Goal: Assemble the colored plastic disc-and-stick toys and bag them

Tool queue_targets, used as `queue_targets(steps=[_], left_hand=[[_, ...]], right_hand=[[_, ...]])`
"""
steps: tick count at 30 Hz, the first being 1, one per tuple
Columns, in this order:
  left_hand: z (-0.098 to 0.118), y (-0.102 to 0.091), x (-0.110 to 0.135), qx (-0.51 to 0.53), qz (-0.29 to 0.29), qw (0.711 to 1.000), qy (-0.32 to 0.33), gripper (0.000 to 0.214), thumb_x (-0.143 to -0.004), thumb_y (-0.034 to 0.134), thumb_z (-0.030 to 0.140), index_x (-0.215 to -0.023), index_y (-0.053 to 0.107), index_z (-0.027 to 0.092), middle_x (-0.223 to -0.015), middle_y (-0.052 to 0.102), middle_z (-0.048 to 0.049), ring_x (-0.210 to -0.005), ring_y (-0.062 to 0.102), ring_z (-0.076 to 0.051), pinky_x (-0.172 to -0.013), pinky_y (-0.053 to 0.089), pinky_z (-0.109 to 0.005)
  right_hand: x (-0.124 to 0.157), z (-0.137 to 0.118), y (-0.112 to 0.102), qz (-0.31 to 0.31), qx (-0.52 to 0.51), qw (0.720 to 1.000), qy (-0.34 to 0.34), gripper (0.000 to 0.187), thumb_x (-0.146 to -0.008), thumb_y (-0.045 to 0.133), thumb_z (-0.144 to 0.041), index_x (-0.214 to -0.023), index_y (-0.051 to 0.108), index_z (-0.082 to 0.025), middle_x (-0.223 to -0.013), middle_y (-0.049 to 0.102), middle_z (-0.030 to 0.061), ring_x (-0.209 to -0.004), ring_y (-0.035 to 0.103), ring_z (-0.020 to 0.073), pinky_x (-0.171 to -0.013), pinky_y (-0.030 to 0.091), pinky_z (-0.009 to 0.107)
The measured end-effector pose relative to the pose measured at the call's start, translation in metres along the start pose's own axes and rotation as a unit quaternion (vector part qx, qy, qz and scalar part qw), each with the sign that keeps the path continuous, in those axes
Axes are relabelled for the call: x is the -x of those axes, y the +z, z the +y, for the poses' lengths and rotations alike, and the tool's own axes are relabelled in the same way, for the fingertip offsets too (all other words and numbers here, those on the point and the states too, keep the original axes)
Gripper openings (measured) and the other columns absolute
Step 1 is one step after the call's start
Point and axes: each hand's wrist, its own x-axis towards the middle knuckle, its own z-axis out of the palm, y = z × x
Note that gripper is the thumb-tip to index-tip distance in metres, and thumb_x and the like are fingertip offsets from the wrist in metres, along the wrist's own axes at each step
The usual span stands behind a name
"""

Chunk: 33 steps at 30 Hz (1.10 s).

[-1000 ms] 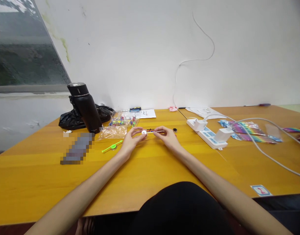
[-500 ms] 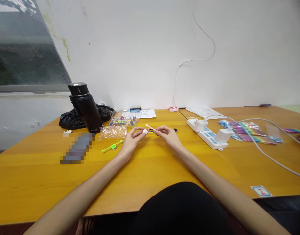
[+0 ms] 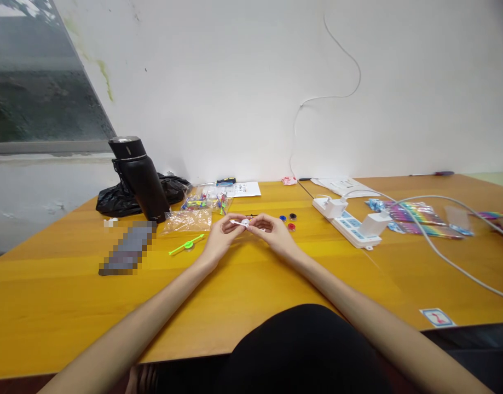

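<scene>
Between my fingertips, a white arrow (image 3: 236,222) lies against a small white disc (image 3: 246,222). My left hand (image 3: 221,236) pinches the disc from the left. Closed from the right, my right hand (image 3: 275,233) has its fingers on the arrow, whose tip points left; the fingers partly cover both pieces. Just beyond my right hand lie a blue disc (image 3: 283,218), a red disc (image 3: 291,226) and a black disc (image 3: 293,216). Left of my left hand, a green double-ended arrow spinner (image 3: 186,245) rests on the table.
A clear bag (image 3: 188,221) and a bag of coloured parts (image 3: 206,203) lie behind my left hand. Further left stand a black bottle (image 3: 140,180) and a blurred-out flat object (image 3: 130,249). A power strip (image 3: 352,227) with cables and colourful packets (image 3: 423,219) occupy the right side.
The white arrow has come onto the white disc, its tip now pointing left. My hands have drawn closer together. The coloured discs beyond my right hand have come into view.
</scene>
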Motion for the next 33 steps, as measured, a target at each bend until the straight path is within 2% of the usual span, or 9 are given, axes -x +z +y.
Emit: queue_targets(steps=[12, 22, 27, 33], left_hand=[[0.003, 0.001, 0.0, -0.01, -0.011, 1.0, 0.002, 0.033, -0.076, 0.079, 0.038, -0.101, 0.069, 0.018, -0.111, 0.075, -0.0095, -0.105, 0.07, -0.024, -0.099, 0.051, -0.04], [0.002, 0.003, 0.0, 0.003, -0.011, 1.0, -0.002, 0.033, -0.078, 0.078, 0.039, -0.102, 0.07, 0.019, -0.112, 0.074, -0.0097, -0.104, 0.07, -0.024, -0.096, 0.054, -0.039], [0.003, 0.002, 0.001, 0.001, -0.027, 1.0, 0.005, 0.032, -0.08, 0.078, 0.037, -0.106, 0.069, 0.02, -0.114, 0.074, -0.0092, -0.108, 0.069, -0.023, -0.101, 0.052, -0.04], [0.007, 0.003, 0.003, -0.011, -0.017, 1.0, 0.006, 0.031, -0.081, 0.077, 0.041, -0.104, 0.071, 0.02, -0.112, 0.075, -0.0099, -0.106, 0.07, -0.025, -0.101, 0.052, -0.041]], right_hand=[[0.004, -0.007, 0.0, 0.009, 0.054, 0.998, -0.032, 0.025, -0.088, 0.07, -0.044, -0.094, 0.069, -0.02, -0.101, 0.075, 0.0076, -0.096, 0.071, 0.0209, -0.094, 0.054, 0.036], [0.004, -0.007, -0.002, 0.013, 0.06, 0.998, -0.016, 0.027, -0.088, 0.07, -0.046, -0.093, 0.069, -0.02, -0.099, 0.076, 0.0078, -0.091, 0.072, 0.0205, -0.086, 0.056, 0.035], [0.003, -0.015, -0.007, 0.008, 0.093, 0.996, -0.017, 0.027, -0.088, 0.069, -0.046, -0.091, 0.068, -0.019, -0.094, 0.075, 0.0067, -0.089, 0.07, 0.0194, -0.082, 0.054, 0.032], [0.005, -0.014, -0.004, 0.03, 0.114, 0.993, 0.0, 0.031, -0.088, 0.069, -0.045, -0.104, 0.059, -0.021, -0.103, 0.07, 0.0067, -0.094, 0.067, 0.0182, -0.079, 0.053, 0.03]])
